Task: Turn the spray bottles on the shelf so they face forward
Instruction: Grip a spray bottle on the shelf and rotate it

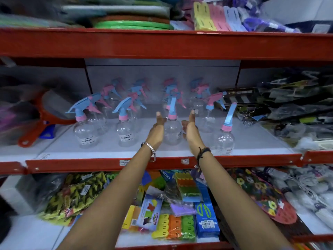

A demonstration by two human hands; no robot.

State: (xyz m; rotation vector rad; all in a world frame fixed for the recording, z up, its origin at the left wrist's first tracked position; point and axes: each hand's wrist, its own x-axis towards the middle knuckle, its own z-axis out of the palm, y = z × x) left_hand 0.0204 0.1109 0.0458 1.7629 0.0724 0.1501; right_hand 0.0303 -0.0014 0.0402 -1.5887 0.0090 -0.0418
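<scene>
- Shop shelving fills the view: we are facing a red-edged middle shelf [162,164] with a white deck, packed goods above and below it.
- We are counting a front row of four clear spray bottles, with more rows behind them that are too blurred to judge.
- We are reading the far-left bottle [84,130] and the second bottle [125,131] as sideways, blue nozzles pointing left, so both are waiting for a turn.
- We are seeing the third bottle [172,130] with its trigger head narrow toward us; it looks roughly forward.
- We are seeing the far-right bottle [226,139] nearest the edge, its head also narrow and leaning right; we are judging it about forward.
- We are flanking the third bottle with the left hand [156,131] and right hand [191,131], fingers straight and spread, gripping nothing; contact with the glass we cannot tell.
- We are judging the task about half done in front.
</scene>
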